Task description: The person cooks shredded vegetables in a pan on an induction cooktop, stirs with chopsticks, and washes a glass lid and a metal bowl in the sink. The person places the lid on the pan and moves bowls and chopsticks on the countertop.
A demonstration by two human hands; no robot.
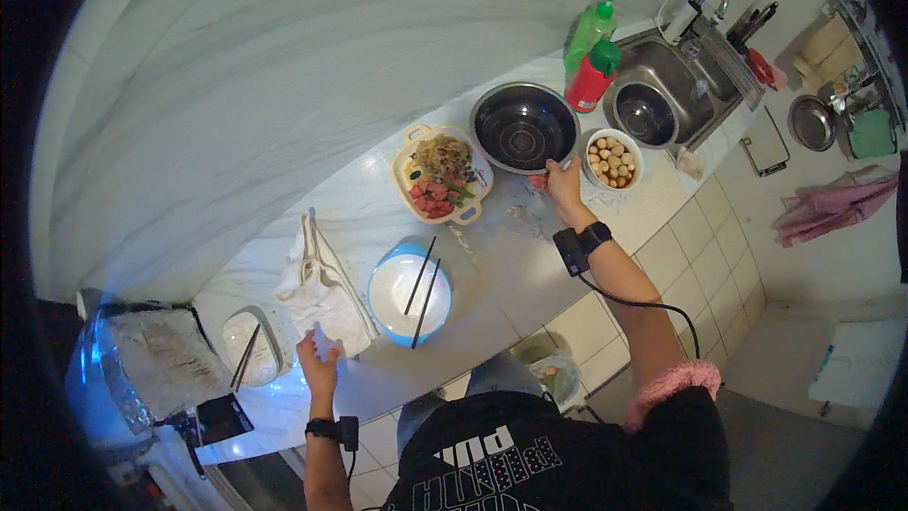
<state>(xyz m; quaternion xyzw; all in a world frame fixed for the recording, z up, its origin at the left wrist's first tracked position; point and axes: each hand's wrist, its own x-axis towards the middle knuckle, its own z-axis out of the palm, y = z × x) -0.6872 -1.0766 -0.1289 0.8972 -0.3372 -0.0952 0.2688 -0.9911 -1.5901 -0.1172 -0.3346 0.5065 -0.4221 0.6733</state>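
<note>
My right hand (564,188) grips the near rim of a dark, shiny metal basin (523,129), which looks empty inside. To its right stands a white bowl (639,174) of round, light-brown balls in dark liquid. Left of the basin, a cream two-handled tray (466,213) carries chopped pink pieces, green strips and a shredded pale heap. My left hand (320,369) is at the near edge of a white cloth (330,305); a small whitish patch shows between its fingers, and whether it is held is unclear. A blue-rimmed white bowl (397,291) has two dark chopsticks (425,298) across it.
A steel sink (681,85) holds another metal basin (644,113). Beside it stand a red bottle with a green cap (592,81) and a green pump bottle (592,28). At left are a lidded white container (248,351) with chopsticks and a foil-edged stove (163,362).
</note>
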